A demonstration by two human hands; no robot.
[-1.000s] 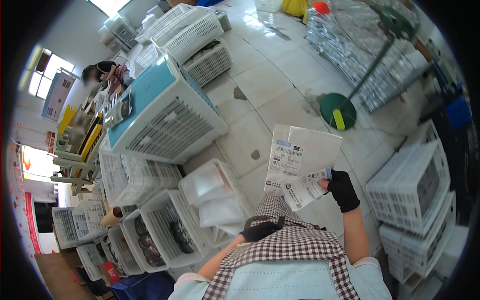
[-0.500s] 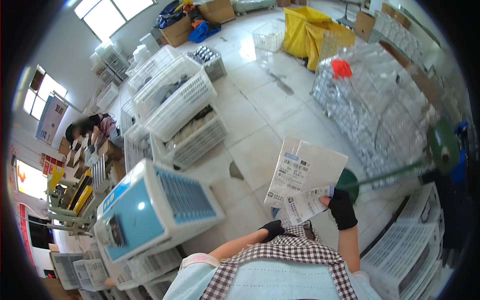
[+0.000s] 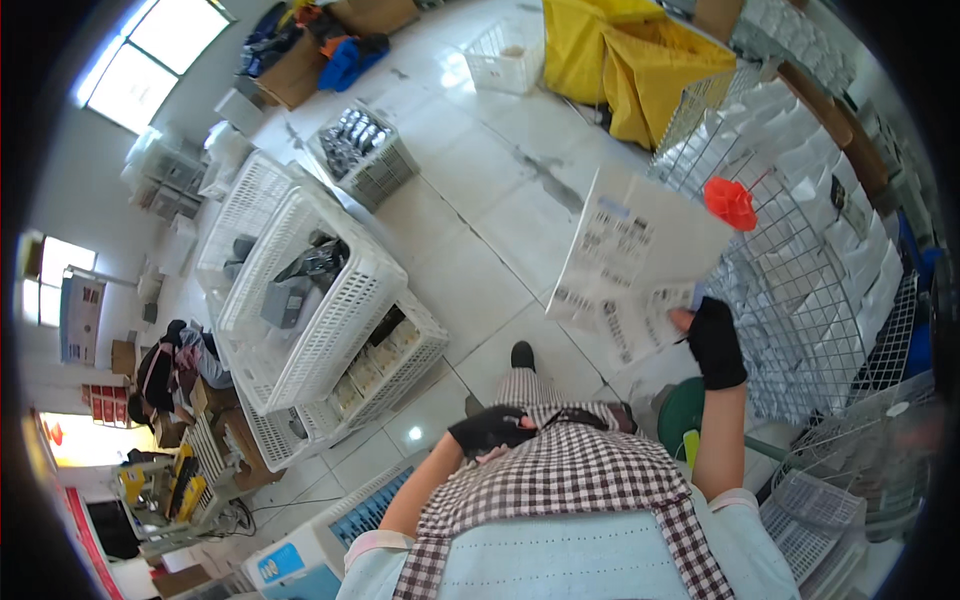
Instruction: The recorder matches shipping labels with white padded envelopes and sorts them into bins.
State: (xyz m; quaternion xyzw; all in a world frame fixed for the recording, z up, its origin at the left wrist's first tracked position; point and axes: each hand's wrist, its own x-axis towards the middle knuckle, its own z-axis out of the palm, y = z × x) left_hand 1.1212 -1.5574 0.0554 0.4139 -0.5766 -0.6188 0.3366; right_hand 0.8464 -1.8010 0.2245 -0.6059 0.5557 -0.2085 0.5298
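My right hand (image 3: 716,343), in a black fingerless glove, grips flat white mailing packages by their lower right corner. The large mailer (image 3: 655,240) carries printed labels on its upper face. A smaller labelled packet (image 3: 632,325) overlaps its lower part, under my thumb. Both are held out ahead of me, in front of the wire cage. My left hand (image 3: 490,432), gloved the same way, rests with curled fingers against the checked apron (image 3: 560,465) at my waist. Whatever its fingers may hold is hidden.
Stacked white plastic crates (image 3: 310,300) with dark items stand on the left. A wire cage (image 3: 770,260) full of white packages is on the right. Beyond are yellow bags (image 3: 650,80) and a white basket (image 3: 505,60). A co-worker (image 3: 165,370) bends at the far left.
I have moved forward; the blue and white machine has slid toward the lower edge. The mailers have risen in view toward the cage. My left hand has shifted left along the apron.
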